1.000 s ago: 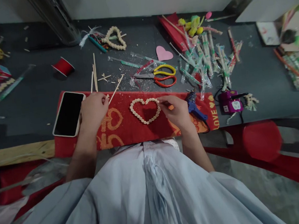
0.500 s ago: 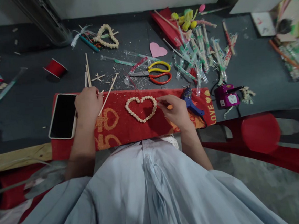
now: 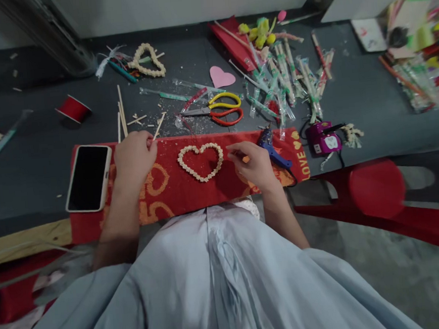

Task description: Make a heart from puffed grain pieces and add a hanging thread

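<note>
A heart outline made of short pale wooden pieces (image 3: 202,178) lies flat on a red towel (image 3: 192,202). My right hand (image 3: 253,163) rests just right of it, fingertips drawn together and a small gap from the heart's edge; anything between them is too small to make out. On the towel's left part, my left hand (image 3: 135,153) has its fingers curled and closed at a thin wooden stick (image 3: 159,125), whose lower part the hand hides. More thin sticks (image 3: 121,111) lie just beyond that hand. A blue glue gun (image 3: 275,152) lies right of my right hand.
A phone (image 3: 89,179) lies at the towel's left end. Behind the towel are scissors (image 3: 226,116), a red ribbon spool (image 3: 74,109), a pink paper heart (image 3: 222,76), another stick heart (image 3: 146,58) and several wrapped stick bundles (image 3: 284,73). A red stool (image 3: 377,187) stands at the right.
My left hand has moved right onto the slanting stick and now covers its lower part. My right fingertips have drawn slightly away from the heart. The whole view has shifted a little.
</note>
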Motion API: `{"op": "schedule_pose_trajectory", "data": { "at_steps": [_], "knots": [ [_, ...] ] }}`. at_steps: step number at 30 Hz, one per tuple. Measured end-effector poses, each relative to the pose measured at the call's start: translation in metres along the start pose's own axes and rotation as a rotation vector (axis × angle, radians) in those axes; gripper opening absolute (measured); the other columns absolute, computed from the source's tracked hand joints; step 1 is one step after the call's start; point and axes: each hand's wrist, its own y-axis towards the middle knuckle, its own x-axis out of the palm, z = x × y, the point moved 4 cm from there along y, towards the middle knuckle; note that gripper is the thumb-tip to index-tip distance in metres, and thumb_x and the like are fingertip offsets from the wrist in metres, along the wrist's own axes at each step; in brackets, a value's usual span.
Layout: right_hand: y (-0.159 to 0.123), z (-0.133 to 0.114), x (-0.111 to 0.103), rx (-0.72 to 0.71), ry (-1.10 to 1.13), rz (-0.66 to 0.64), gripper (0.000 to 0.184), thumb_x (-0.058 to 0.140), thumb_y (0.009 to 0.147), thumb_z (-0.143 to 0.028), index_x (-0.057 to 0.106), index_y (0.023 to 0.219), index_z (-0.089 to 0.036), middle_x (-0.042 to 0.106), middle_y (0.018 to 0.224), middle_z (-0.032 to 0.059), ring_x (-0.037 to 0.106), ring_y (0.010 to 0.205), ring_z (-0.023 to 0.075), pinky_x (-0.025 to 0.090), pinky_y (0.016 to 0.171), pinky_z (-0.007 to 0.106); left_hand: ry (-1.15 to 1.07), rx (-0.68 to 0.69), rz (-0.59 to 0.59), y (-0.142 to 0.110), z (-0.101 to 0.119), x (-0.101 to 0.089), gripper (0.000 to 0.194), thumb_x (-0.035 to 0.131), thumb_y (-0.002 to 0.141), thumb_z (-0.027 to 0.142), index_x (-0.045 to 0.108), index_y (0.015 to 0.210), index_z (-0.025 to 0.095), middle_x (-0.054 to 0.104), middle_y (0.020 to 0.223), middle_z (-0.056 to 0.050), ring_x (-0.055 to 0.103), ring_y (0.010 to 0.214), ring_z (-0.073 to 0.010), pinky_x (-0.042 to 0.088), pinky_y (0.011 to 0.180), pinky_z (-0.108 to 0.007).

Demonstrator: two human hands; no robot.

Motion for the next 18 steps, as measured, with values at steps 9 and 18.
{"op": "schedule_pose_trajectory", "data": {
  "at_steps": [9, 18],
  "knots": [
    [-0.011, 0.012, -0.025, 0.050, -0.076, 0.051, 0.018, 0.060, 0.100, -0.024, 0.077, 0.104, -0.023, 0.084, 0.100, 0.0084, 0.078, 0.089, 0.0222, 0.061, 0.079, 0.034, 0.035, 0.196, -0.023, -0.001, 0.056, -0.004, 0.041, 0.043, 0.102, 0.034, 0.074, 0.124, 0.018, 0.076, 0.126, -0.015, 0.070, 0.117, -0.0337, 0.053, 0.096, -0.041],
    [-0.029, 0.034, -0.057, 0.189, -0.169, 0.077, 0.035, 0.056, 0.105, -0.046, 0.075, 0.089, -0.022, 0.081, 0.085, 0.0086, 0.073, 0.075, 0.0212, 0.052, 0.069, 0.031, 0.142, 0.338, -0.151, -0.001, 0.111, -0.002, 0.043, 0.039, 0.105, 0.035, 0.075, 0.122, 0.017, 0.076, 0.129, -0.016, 0.072, 0.119, -0.0359, 0.055, 0.088, -0.042]
  ]
}}
